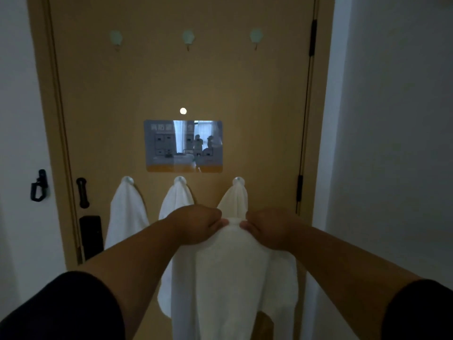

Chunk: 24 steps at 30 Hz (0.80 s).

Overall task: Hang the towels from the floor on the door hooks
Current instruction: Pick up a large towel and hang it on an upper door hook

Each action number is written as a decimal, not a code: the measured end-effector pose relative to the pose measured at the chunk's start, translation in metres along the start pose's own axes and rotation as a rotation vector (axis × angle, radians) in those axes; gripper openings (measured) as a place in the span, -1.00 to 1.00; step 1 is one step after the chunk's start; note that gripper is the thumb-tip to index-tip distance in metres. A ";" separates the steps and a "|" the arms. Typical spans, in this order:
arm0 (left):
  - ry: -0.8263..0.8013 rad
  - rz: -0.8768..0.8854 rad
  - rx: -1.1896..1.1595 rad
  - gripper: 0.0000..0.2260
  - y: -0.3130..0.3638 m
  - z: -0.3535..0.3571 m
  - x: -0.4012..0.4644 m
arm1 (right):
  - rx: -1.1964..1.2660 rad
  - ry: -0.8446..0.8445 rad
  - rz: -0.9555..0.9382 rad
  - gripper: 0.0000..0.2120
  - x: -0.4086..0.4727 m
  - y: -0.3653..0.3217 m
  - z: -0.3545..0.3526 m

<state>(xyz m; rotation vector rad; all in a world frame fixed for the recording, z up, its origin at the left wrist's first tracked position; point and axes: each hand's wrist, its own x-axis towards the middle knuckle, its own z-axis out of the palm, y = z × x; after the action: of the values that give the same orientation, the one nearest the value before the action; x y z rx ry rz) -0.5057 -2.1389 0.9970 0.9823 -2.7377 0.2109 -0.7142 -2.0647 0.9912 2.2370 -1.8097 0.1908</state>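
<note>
Low in the middle of the frame both hands hold one white towel (235, 273) up in front of the door (269, 106). The left hand (196, 223) and the right hand (267, 228) sit close together, fingers curled and pinching a gathered fold at the towel's top edge, so a small bunch of cloth stands up between them. The rest drapes straight down past the forearms and out of the bottom of the frame.

Behind it, in a row across the lower middle of the door, three round hooks each carry a towel already: the left hung towel (126, 212), the middle hung towel (175, 204) and the right hung towel (235, 198). Near the top of the frame three pale green hooks (188, 38) are bare.

The towel looks soft, limp and light; it will sag and fold wherever it is not held, and it has no stiffness to steer by. The bunched top edge is probably the right place to grip, since a tight gather should seat over a hook and let the weight hang evenly on both sides. A loose pinch may let the cloth slide off.
</note>
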 end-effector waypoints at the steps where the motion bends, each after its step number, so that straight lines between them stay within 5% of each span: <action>1: 0.009 0.007 0.003 -0.68 -0.008 -0.002 0.011 | -0.019 0.002 0.007 -0.58 0.012 0.006 -0.003; 18: 0.424 0.268 0.327 -0.63 -0.132 -0.109 0.239 | -0.347 0.346 0.136 -0.65 0.196 0.112 -0.111; 24: 0.600 0.221 0.401 -0.67 -0.140 -0.187 0.303 | -0.447 0.504 0.166 -0.62 0.245 0.154 -0.186</action>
<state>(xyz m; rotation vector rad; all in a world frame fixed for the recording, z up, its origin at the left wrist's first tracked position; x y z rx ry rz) -0.6130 -2.3907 1.2638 0.5598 -2.2679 0.9530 -0.8000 -2.2730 1.2510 1.5624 -1.5670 0.3126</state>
